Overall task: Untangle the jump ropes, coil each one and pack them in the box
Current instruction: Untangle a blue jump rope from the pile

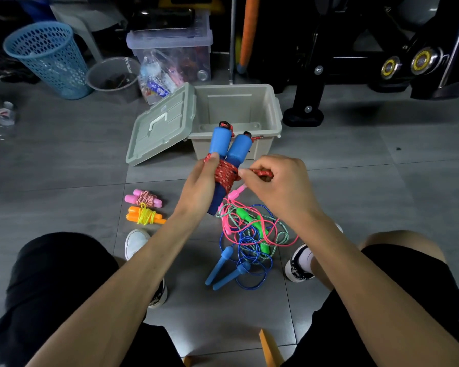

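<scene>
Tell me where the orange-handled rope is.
The orange-handled rope lies coiled on the floor, left of centre, just below the pink-handled coil, near the left shoe.

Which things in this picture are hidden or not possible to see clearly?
Head view:
- Lower part of the blue handles: hidden by red rope and left hand.
- Rope end: covered by right hand.
- Grey box floor: partly behind the handles.
- Tangled pile: which cord joins which handle is unclear.
</scene>
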A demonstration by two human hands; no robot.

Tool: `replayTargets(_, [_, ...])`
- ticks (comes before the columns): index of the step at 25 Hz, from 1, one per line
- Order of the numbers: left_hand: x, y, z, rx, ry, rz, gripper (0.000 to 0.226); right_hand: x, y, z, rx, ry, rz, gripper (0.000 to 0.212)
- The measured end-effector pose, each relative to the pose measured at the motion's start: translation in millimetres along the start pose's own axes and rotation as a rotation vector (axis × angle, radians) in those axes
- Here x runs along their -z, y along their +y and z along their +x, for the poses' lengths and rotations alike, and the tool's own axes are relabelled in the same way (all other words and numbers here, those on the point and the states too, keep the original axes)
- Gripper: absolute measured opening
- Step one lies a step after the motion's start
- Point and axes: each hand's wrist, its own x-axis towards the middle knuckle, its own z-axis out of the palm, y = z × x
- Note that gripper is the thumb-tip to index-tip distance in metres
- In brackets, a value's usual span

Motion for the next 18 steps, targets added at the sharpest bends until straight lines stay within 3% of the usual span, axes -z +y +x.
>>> replayTargets(3, [4.9, 7.8, -5.6, 0.087, -0.126, -0.179, 0.030, -2.9, -1.4, 3.5, 0.004, 0.090, 0.093, 0.023])
replayTargets(7, [12.0, 8.5, -13.7, -0.070, -0.199, -0.057, 0.031, -2.6, -2.6, 6.6, -0.018, 0.005, 0.275, 0.025])
replayTargets(14, [14.7, 13.2, -25.8, -0.188, -0.164, -0.060, 0.023, -0.5, -2.6, 5.8, -0.207, 0.006, 0.634, 0.023])
replayTargets(18, [15.3, 14.1, -27.1, -0.227, -0.173, -0.045, 0.023, -4.8, -0.7, 6.6, -0.184, 0.049, 0.572, 0.018])
